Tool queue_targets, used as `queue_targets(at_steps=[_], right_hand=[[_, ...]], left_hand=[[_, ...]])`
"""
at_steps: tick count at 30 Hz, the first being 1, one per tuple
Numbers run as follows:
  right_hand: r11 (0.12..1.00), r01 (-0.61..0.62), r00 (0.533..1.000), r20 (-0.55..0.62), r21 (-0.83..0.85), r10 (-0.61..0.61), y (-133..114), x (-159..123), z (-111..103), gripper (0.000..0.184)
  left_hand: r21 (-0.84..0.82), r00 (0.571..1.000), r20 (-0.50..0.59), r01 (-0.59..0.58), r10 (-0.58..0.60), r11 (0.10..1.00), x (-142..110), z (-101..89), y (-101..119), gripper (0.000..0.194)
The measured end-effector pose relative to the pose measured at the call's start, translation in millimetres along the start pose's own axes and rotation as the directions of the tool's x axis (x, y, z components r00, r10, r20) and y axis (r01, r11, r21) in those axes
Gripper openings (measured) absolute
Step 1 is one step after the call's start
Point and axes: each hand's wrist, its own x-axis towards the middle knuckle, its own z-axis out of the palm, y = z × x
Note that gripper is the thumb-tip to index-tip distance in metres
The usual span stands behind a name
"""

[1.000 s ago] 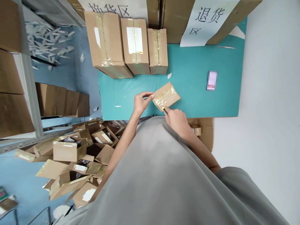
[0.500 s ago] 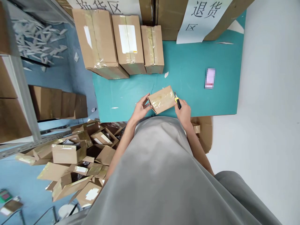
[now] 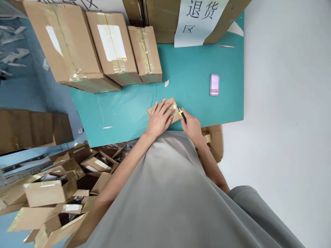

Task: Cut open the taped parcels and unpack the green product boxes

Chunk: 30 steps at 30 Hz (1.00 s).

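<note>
A small taped cardboard box (image 3: 176,116) rests near the front edge of the teal table (image 3: 186,65). Across its top lies my left hand (image 3: 159,119), fingers outstretched and pressed flat, covering much of the box. My right hand (image 3: 191,128) is wrapped around a black and yellow utility knife (image 3: 182,116) at the box's right end. The knife's tip is at the tape close to that end; whether it has cut in, I cannot tell.
Three taped cartons, among them a large one (image 3: 69,48), stand at the table's back left. Behind is a bigger carton with a paper sign (image 3: 200,24). A blurred pink item (image 3: 214,84) lies to the right. Opened boxes (image 3: 46,191) pile up on the floor at left.
My left hand has gone from gripping the box's left end to lying flat on top. The box now sits lower on the table, and the knife has come to its right end. The view has shifted.
</note>
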Motion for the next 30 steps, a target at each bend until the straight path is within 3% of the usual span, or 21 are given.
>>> queue_targets(at_steps=[6, 15, 25, 30], right_hand=[[0.994, -0.043, 0.997, 0.063, -0.101, 0.049, -20, 3, -16, 0.061], [0.959, -0.116, 0.983, 0.108, -0.259, 0.149, -53, 0, -25, 0.062], [0.928, -0.186, 0.975, 0.054, -0.323, 0.214, -71, -3, -2, 0.069], [0.927, -0.185, 0.977, 0.036, -0.326, 0.208, -75, -5, -4, 0.068]], left_hand=[[0.021, 0.999, -0.013, -0.037, 0.037, 0.999, -3, 1.9, -9, 0.041], [0.226, 0.997, 0.020, -0.074, 0.071, 0.971, -4, 4.8, -7, 0.045], [0.163, 0.994, -0.024, -0.103, 0.109, 0.981, -4, 10.6, -13, 0.043], [0.099, 0.990, -0.058, -0.126, 0.132, 0.987, -4, 13.2, -16, 0.042]])
